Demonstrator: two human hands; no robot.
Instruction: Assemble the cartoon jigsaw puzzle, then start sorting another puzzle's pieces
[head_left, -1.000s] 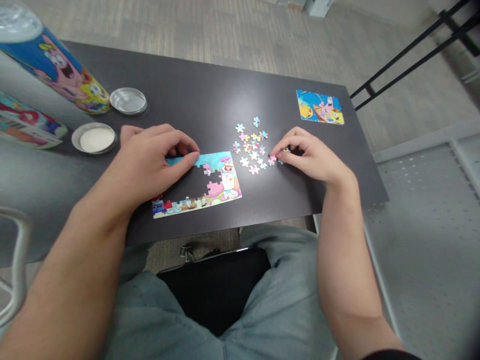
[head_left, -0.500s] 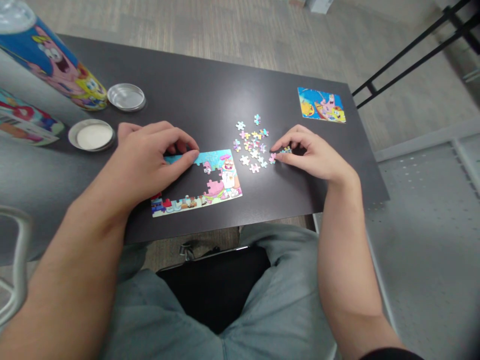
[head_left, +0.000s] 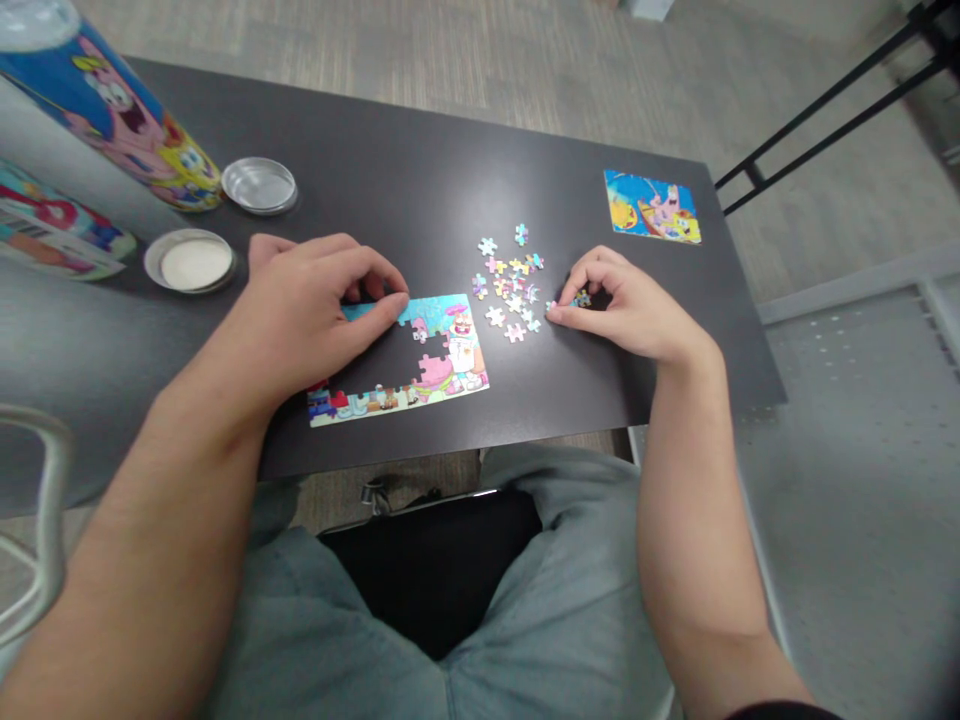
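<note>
A partly assembled jigsaw puzzle [head_left: 469, 365] lies on the dark table, its cartoon border joined around a gap in the middle. My left hand [head_left: 322, 305] covers its upper left part, with thumb and forefinger closed together at the top edge. To the right is a loose cluster of puzzle pieces [head_left: 515, 285]. Beside that cluster, my right hand [head_left: 630, 308] pinches a small puzzle piece [head_left: 551, 308] between thumb and forefinger, close to the tabletop. A few more pieces [head_left: 582, 298] show partly behind its fingers.
A finished blue cartoon picture [head_left: 652, 207] lies at the far right of the table [head_left: 375, 160]. At the left stand two printed cartoon tubes [head_left: 135, 120], near a metal lid [head_left: 259, 186] and a second round lid [head_left: 191, 262] with a white inside. Black rails [head_left: 825, 120] rise beyond the right edge.
My right thumb and forefinger have closed on a piece at the cluster's right side; a pink piece there no longer shows openly. My left hand stays at the puzzle. The view has shifted slightly.
</note>
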